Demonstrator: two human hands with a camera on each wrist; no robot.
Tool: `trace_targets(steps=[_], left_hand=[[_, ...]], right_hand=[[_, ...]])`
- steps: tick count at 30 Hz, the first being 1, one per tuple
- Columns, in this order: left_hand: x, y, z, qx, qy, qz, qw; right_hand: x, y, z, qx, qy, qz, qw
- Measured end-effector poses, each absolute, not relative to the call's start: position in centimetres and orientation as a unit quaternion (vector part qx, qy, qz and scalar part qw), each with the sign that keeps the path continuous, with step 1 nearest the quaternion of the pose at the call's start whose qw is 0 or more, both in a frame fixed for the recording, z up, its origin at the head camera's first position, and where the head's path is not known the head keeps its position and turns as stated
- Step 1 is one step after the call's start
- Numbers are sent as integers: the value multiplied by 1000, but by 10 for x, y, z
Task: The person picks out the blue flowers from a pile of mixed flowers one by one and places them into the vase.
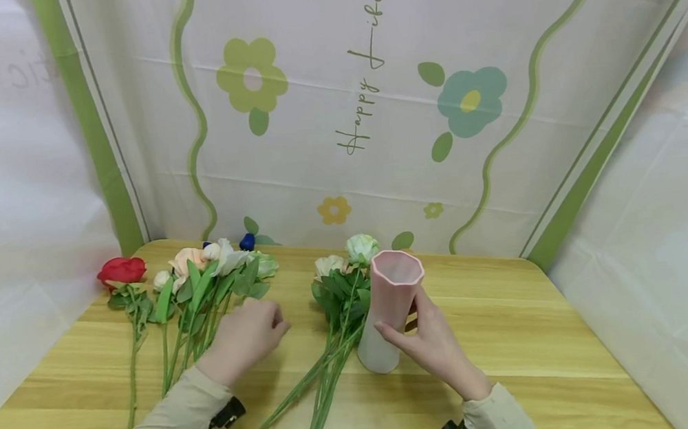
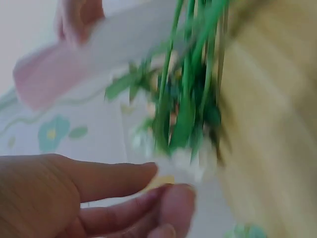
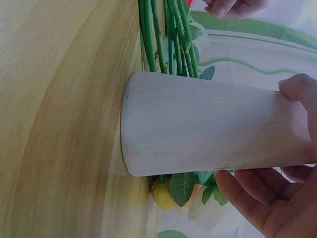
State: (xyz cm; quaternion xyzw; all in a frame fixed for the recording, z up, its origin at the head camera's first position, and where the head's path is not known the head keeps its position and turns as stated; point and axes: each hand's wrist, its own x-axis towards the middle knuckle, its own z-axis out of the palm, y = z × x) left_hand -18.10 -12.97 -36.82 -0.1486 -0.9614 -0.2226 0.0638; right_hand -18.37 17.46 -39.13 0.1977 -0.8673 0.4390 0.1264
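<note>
My right hand (image 1: 434, 344) grips a tall vase (image 1: 385, 314), pink at its faceted rim and fading to white at the base. The vase stands on the table, leaning slightly if at all; in the right wrist view the thumb and fingers (image 3: 250, 193) lie on opposite sides of it. Just left of the vase lies a bunch of artificial flowers (image 1: 341, 311) with pale heads and long green stems. My left hand (image 1: 247, 341) hovers between the two flower groups. In the left wrist view its thumb and loosely bent fingertips (image 2: 178, 201) come close together with nothing between them.
A larger group of flowers (image 1: 201, 283), white, peach and blue, lies on the left of the wooden table (image 1: 505, 337). A red rose (image 1: 122, 272) lies at the far left. A yellow bloom (image 3: 162, 193) shows behind the vase. Printed curtains (image 1: 312, 141) enclose the table.
</note>
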Motion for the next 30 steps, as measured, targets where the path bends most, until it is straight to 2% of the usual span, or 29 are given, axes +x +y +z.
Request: trace_targets(steps=[5,12,23,30], left_hand=[[-193,-163,-357,-92,-974,-204,19],[-206,-198,-352,-67,-978,-197,-32],[-212,-203,-361,-50,-978,-162,-120],[-210,-201,-371,-50,-976,-165,-132]], right_hand=[[-184,175,-392,199,-867,439,128],[-185,176,-392,200,-866,440,129],[-184,176,-392,195,-868,440,124],[-184,176,-392,198,-866,442,123]])
